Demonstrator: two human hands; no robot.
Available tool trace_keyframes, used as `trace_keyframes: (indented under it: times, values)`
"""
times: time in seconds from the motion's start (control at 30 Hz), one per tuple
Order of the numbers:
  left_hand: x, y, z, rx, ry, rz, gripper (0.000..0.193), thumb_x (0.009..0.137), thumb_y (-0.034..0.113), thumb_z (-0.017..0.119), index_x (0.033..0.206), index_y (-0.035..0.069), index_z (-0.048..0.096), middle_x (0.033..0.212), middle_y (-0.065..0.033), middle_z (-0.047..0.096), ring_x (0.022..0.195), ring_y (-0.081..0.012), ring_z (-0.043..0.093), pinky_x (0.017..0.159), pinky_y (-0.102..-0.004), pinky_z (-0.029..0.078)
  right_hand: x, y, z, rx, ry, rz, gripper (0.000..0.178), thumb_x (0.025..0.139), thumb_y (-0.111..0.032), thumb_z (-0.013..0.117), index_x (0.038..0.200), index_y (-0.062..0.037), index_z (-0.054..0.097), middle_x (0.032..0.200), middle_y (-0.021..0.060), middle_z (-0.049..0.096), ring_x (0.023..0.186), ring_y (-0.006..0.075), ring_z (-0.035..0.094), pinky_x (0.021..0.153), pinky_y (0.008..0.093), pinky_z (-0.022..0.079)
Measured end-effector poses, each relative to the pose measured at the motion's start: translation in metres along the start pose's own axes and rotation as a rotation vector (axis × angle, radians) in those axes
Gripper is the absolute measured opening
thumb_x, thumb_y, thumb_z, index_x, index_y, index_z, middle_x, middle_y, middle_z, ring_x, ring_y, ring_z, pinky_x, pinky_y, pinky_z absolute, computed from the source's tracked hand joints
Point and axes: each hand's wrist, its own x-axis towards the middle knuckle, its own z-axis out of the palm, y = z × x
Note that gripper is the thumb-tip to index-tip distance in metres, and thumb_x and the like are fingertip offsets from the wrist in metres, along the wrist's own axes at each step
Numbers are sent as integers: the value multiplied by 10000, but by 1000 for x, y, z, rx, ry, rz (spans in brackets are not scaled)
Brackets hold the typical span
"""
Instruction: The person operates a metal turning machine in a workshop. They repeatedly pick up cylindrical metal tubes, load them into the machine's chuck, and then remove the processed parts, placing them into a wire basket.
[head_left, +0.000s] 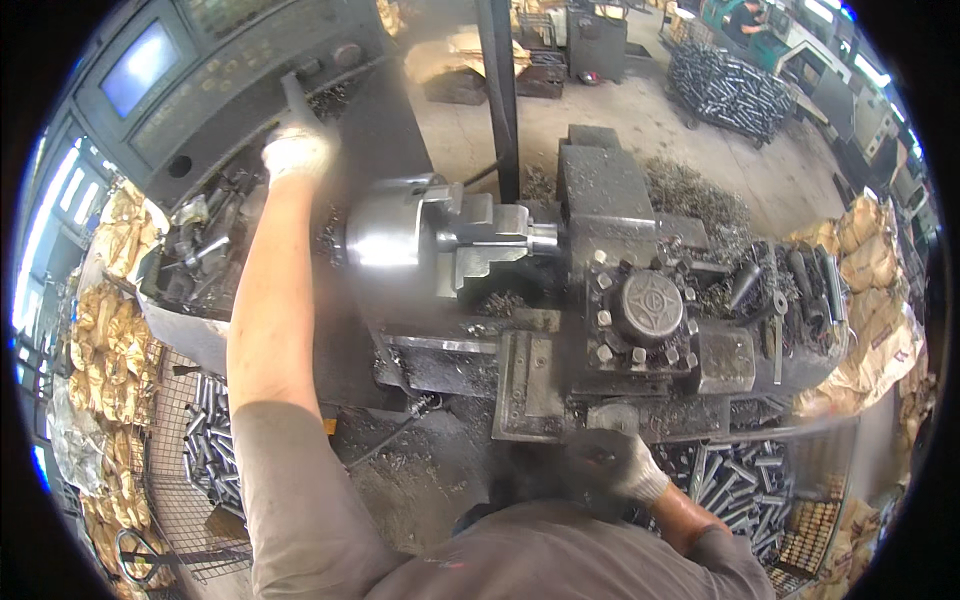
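At ten o'clock our gloved left hand [297,150] closes around a dark lever [293,98] beside the lathe chuck [395,235]. At six o'clock, our right hand [612,462] clasps a blurred handle below the tool post [650,308]. We judge that a glove or sleeve could catch should the chuck spin.

One lathe chuck [385,235], one tool post [650,308], one screen [140,68], two gloved hands, left hand [295,150] and right hand [612,465].

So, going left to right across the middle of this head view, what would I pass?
Tray of metal parts → left hand → shiny lathe chuck → round-capped tool post → heap of dark cylindrical parts → crumpled brown sacks.
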Motion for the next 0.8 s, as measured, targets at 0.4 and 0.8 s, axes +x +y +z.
trace_keyframes:
  times: [0.4, 0.8]
  values:
    - [-762, -195, -77, -242, -509, -1047, 437, 969, 450, 695, 1281, 146, 734, 1206, -182, 774, 1170, -424, 716, 957, -507, 586, 45, 23, 216, -68, -722, -108, 293, 924, -146, 804, 1170, 8, 765, 1028, 127, 808, 914, 175, 777, 833, 316, 616]
    - [-1317, 154, -352, 1096, 2696, -2210, 538, 1118, 462, 448, 1266, -24, 622, 1152, -262, 715, 1026, -414, 720, 857, -542, 570, -87, 70, 567, -818, -1626, -375, 185, 892, -182, 725, 932, -19, 801, 821, 116, 786, 678, 199, 751, 628, 349, 589]
